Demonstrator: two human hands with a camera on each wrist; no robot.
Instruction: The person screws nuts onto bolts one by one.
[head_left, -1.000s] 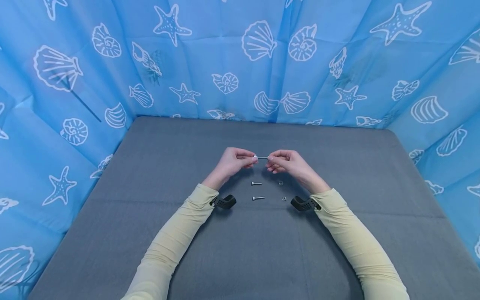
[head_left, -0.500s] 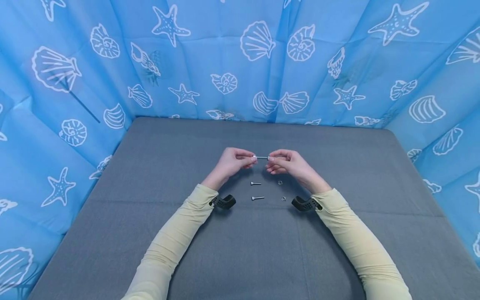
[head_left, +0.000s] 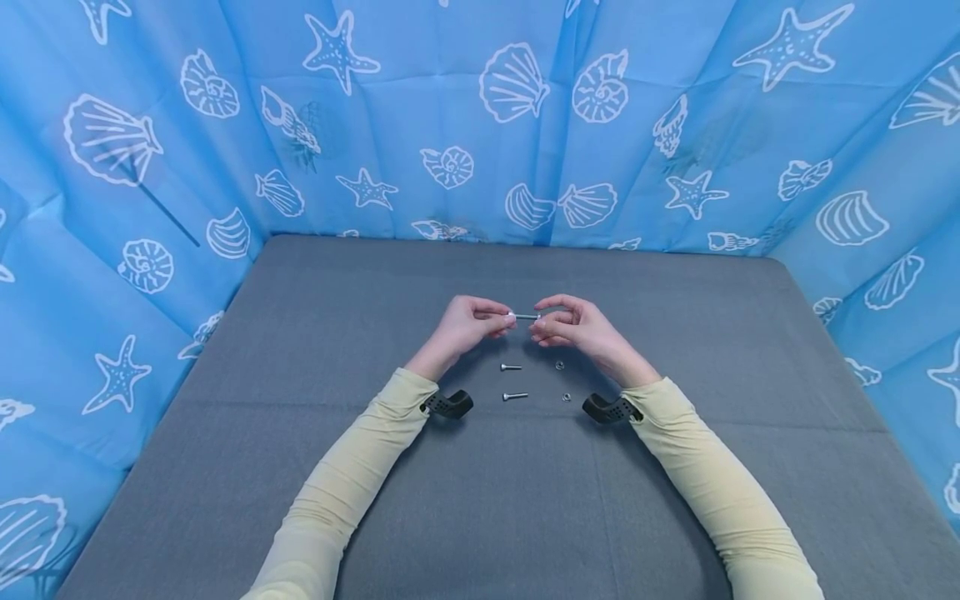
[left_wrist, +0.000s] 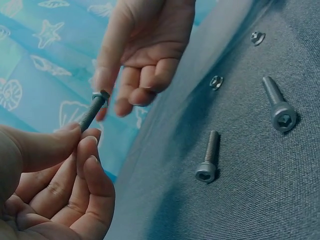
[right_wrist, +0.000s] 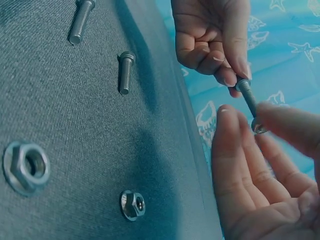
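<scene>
My left hand point(head_left: 467, 327) pinches a socket-head bolt point(left_wrist: 91, 114) near its head, between thumb and fingers. The bolt lies roughly level above the table, its threaded end toward the right. A flanged hex nut point(right_wrist: 258, 126) sits at that end. My right hand point(head_left: 581, 327) is beside the nut, its thumb touching or almost touching it. The right index finger is lifted apart from the thumb, and the fingers look fairly straight in the right wrist view. Between my left fingertips the bolt head is mostly hidden.
Two more socket-head bolts, a shorter one point(head_left: 512, 367) and a longer one point(head_left: 516, 397), lie on the grey cloth-covered table point(head_left: 480, 500). To their right rest two flanged nuts, one farther back point(head_left: 560, 365) and one nearer point(head_left: 566, 397). A blue shell-print curtain point(head_left: 450, 108) surrounds the table.
My right index finger has lifted from the bolt's end, and the nut there now shows between the parted fingers. The left hand keeps its grip on the bolt, nearly unmoved.
</scene>
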